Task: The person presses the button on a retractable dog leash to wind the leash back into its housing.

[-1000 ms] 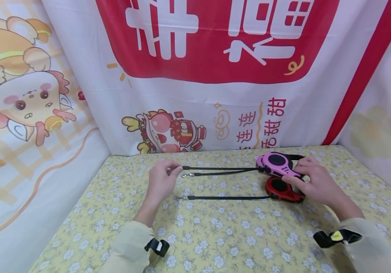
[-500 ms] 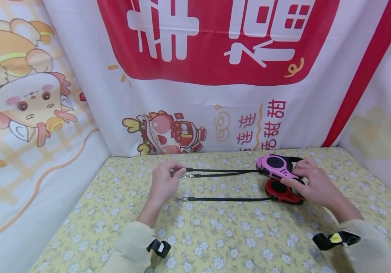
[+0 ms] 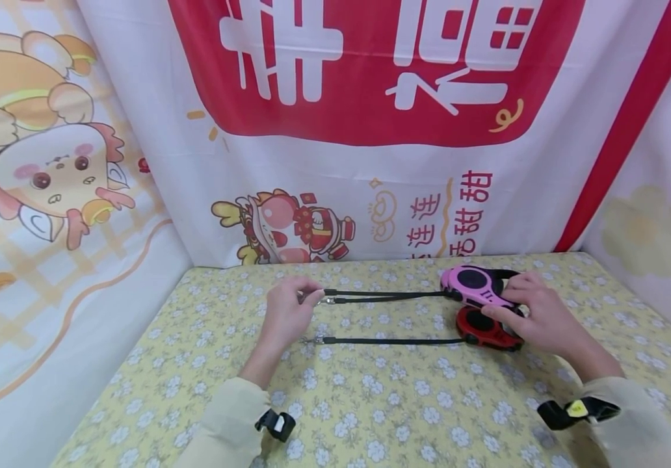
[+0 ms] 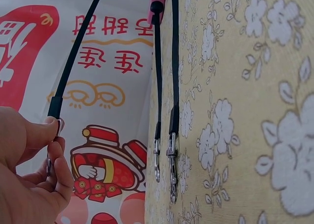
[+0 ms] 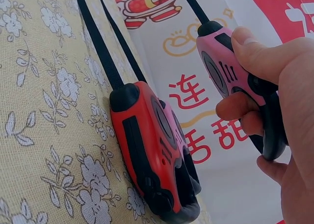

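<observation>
My right hand grips the black handle of a pink retractable dog leash, held above the table. Its black strap runs left to my left hand, which pinches the clip end between thumb and fingers, as the left wrist view shows. Below it lies a red retractable leash with its strap drawn out to the left, ending in a metal clip. Partly hidden behind the red one is another pink leash; its strap ends in a second metal clip.
A yellow floral cloth covers the table. At its back edge hangs a white and red printed curtain, with printed cloth on the left side too. Both wrists wear black straps.
My left hand has shifted slightly right, still pinching the strap's clip end. My right hand has stayed nearly still with the pink leash; the leashes on the table have not moved.
</observation>
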Motion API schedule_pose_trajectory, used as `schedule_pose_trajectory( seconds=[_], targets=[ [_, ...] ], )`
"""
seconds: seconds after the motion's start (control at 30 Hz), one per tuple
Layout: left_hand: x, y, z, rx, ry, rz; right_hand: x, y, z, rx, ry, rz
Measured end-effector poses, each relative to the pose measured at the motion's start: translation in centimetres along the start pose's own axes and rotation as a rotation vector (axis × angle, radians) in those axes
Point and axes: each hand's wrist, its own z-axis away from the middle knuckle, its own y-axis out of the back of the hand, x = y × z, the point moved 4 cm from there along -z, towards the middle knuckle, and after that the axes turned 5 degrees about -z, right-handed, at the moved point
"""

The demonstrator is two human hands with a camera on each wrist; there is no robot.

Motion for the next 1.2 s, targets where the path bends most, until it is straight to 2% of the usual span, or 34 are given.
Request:
schedule_pose_trajectory(
  seconds=[0.23, 0.5, 0.7, 1.2],
  targets=[
    [0.17, -0.08, 0.1, -0.026, 0.023, 0.005, -0.41, -0.01, -0.24, -0.005, 0.017, 0.003],
    [0.2, -0.13, 0.07, -0.03, -0.004, -0.002, -0.54, -0.21, -0.26, -0.017, 0.016, 0.004],
    [0.12, -0.44, -0.01, -0.038, 0.003, 0.012, -0.39, -0.35, -0.16, -0.008, 0.045, 0.0],
    [0.51, -0.58, 0.37, -0.04, -0.015, -0.002, -0.71, -0.55, -0.14, -0.009, 0.049, 0.004]
  ],
)
